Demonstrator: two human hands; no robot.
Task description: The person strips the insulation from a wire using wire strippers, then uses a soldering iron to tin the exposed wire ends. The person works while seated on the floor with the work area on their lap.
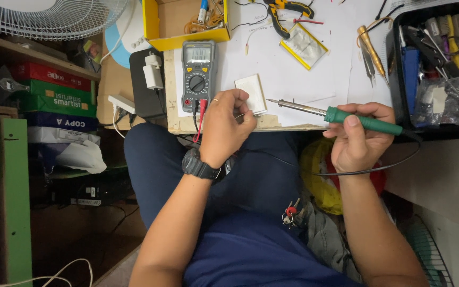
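Nearest: lap in dark blue trousers, a bunch of keys hanging at the hip, a yellow bag beside the right thigh.

Left hand: wristwatch on the wrist, ring on one finger; fingers closed in a pinch on a thin wire at the worktop's front edge.

Right hand: fingers wrapped round the green handle of a soldering iron, held level just above the front edge, its metal tip pointing toward the left hand and stopping near it, apart; black cord looping down under the wrist.

Worktop: white paper over a wooden board, crowded. Small white rectangular pad just behind the left hand. Grey multimeter to the left, red and black leads plugged in at its lower end. Silver flat pouch with yellow edging further back. Yellow-handled pliers at the far edge. Yellow open box at far left. Black bin of tools at the right.

Room, left side: white charger plug on a black block, stacked coloured cartons on a shelf, white fan grille at the top corner.
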